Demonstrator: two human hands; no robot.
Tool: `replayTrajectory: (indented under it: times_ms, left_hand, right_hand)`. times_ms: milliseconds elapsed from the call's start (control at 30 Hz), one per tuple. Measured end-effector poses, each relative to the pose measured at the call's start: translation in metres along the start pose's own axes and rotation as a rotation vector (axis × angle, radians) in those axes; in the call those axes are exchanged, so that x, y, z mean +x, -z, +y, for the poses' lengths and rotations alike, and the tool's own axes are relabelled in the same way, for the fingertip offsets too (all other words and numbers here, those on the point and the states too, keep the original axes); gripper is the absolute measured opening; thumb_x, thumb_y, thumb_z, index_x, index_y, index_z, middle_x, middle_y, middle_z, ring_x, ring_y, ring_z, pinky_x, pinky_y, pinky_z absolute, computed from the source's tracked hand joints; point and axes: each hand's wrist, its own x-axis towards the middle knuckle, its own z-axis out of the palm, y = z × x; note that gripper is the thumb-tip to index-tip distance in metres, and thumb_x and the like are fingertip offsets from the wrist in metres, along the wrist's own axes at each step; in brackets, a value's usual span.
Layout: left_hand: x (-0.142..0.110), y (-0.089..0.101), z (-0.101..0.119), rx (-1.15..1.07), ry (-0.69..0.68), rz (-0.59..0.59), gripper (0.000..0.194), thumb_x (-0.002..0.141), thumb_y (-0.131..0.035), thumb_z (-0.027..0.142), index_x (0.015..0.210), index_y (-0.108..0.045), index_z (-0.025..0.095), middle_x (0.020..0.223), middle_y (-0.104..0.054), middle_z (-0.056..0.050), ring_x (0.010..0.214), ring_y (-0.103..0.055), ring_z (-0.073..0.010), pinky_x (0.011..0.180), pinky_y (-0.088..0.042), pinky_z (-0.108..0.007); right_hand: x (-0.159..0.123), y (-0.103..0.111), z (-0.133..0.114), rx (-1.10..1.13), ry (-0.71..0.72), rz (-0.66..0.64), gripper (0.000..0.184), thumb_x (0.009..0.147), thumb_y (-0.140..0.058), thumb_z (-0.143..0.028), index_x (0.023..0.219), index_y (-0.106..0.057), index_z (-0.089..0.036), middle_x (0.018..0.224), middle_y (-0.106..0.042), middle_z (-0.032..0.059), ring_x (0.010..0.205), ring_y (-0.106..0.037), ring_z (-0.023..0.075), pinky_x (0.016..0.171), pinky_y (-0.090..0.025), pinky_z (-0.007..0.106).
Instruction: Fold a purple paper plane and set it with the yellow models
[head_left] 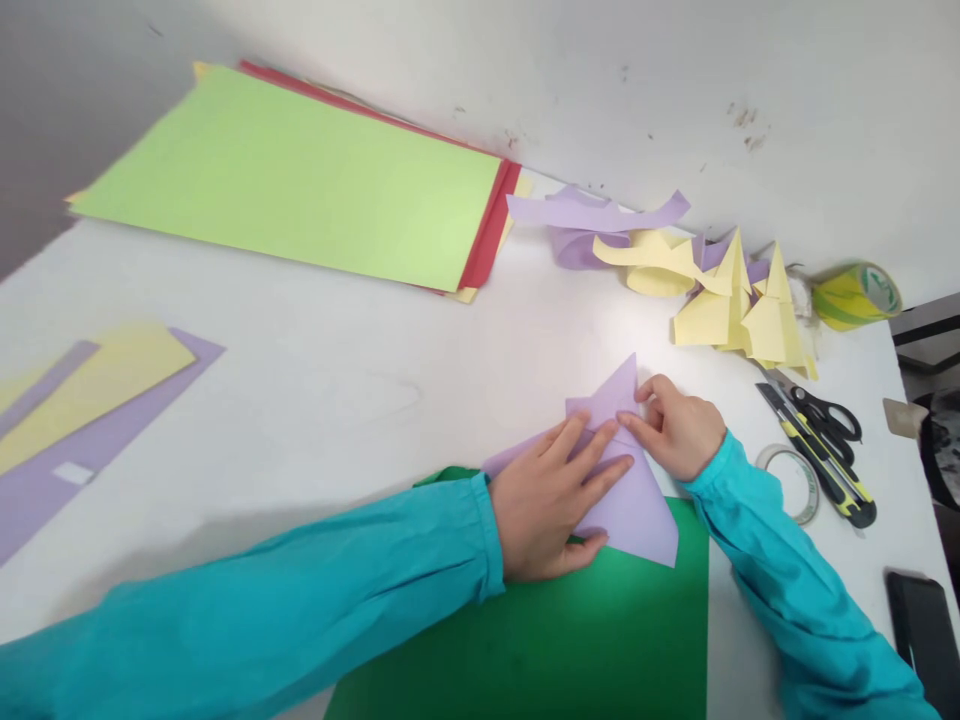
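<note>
A folded sheet of purple paper (637, 510) lies partly on a green sheet (600, 640) and partly on the white table. My left hand (555, 490) rests flat on the purple paper with its fingers spread, pressing it down and covering its middle. At the paper's upper right edge, my right hand (679, 425) pinches the fold near the pointed tip, thumb and forefinger on it. The paper's left corner is partly hidden under the left hand.
Green and red sheets (300, 180) are stacked at the back left. Yellow and purple sheets (105, 400) lie at left. Folded paper pieces (731, 300) and a tape roll (855, 295) stand behind. To the right are a cutter (821, 460), scissors (829, 415), another tape roll (791, 480) and a black phone-like object (922, 635).
</note>
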Motion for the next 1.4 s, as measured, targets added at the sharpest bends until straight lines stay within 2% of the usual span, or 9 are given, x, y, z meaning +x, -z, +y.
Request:
replayTrajectory:
  times_ms: [100, 233, 533, 733, 1033, 1233, 1400]
  left_hand:
    - [0.000, -0.001, -0.001, 0.028, -0.008, -0.007, 0.074, 0.072, -0.048, 0.050, 0.132, -0.035, 0.008, 0.137, -0.034, -0.017, 0.123, -0.025, -0.0407, 0.101, -0.020, -0.047]
    - [0.000, -0.004, -0.004, 0.035, -0.015, 0.009, 0.079, 0.071, -0.046, 0.051, 0.131, -0.033, 0.001, 0.138, -0.033, -0.016, 0.123, -0.025, -0.0395, 0.102, -0.021, -0.045]
    - [0.001, -0.002, -0.006, 0.030, -0.020, 0.009, 0.078, 0.070, -0.049, 0.050, 0.130, -0.035, 0.003, 0.137, -0.035, -0.015, 0.122, -0.027, -0.0378, 0.100, -0.025, -0.046]
    - [0.001, -0.002, -0.006, 0.030, -0.018, 0.020, 0.078, 0.069, -0.050, 0.050, 0.129, -0.037, 0.001, 0.137, -0.036, -0.014, 0.121, -0.028, -0.0379, 0.100, -0.025, -0.045]
    - [0.001, -0.003, -0.007, 0.037, -0.030, 0.022, 0.077, 0.069, -0.051, 0.049, 0.129, -0.037, 0.003, 0.136, -0.036, -0.016, 0.121, -0.029, -0.0383, 0.099, -0.026, -0.047]
    - [0.000, -0.005, -0.006, 0.041, -0.021, 0.026, 0.077, 0.069, -0.050, 0.050, 0.129, -0.037, 0.003, 0.137, -0.035, -0.016, 0.122, -0.028, -0.0380, 0.099, -0.025, -0.047]
    - [0.000, -0.006, -0.002, 0.055, 0.002, 0.019, 0.078, 0.069, -0.049, 0.050, 0.129, -0.037, 0.002, 0.137, -0.034, -0.018, 0.123, -0.026, -0.0396, 0.100, -0.023, -0.047]
  right_hand:
    - [0.000, 0.004, 0.005, 0.081, 0.054, -0.069, 0.030, 0.075, -0.056, -0.042, 0.093, -0.044, -0.021, 0.054, -0.052, -0.0083, 0.050, -0.051, 0.0112, 0.050, -0.030, 0.021]
    - [0.001, 0.005, 0.008, 0.062, 0.066, -0.096, 0.031, 0.076, -0.055, -0.041, 0.096, -0.043, -0.021, 0.055, -0.051, -0.0081, 0.051, -0.049, 0.0115, 0.050, -0.029, 0.021]
    - [0.000, 0.007, 0.009, 0.103, 0.094, -0.141, 0.035, 0.075, -0.057, -0.042, 0.098, -0.041, -0.020, 0.058, -0.052, -0.0081, 0.052, -0.049, 0.0111, 0.051, -0.031, 0.021]
    - [-0.002, 0.005, 0.006, 0.069, 0.035, -0.134, 0.036, 0.073, -0.060, -0.039, 0.099, -0.042, -0.021, 0.059, -0.052, -0.0079, 0.053, -0.049, 0.0117, 0.050, -0.030, 0.022]
    - [-0.002, 0.010, 0.013, 0.204, 0.177, -0.227, 0.036, 0.075, -0.059, -0.020, 0.105, -0.039, -0.020, 0.059, -0.046, -0.0090, 0.054, -0.047, 0.0100, 0.054, -0.033, 0.022]
    - [0.000, 0.011, 0.022, 0.154, 0.158, -0.222, 0.047, 0.074, -0.062, -0.033, 0.115, -0.042, -0.022, 0.061, -0.049, -0.0076, 0.055, -0.047, 0.0105, 0.054, -0.034, 0.022]
    - [-0.002, 0.012, 0.018, -0.002, 0.237, -0.203, 0.053, 0.078, -0.057, -0.038, 0.127, -0.041, -0.029, 0.073, -0.057, -0.0019, 0.063, -0.051, 0.0123, 0.058, -0.037, 0.023]
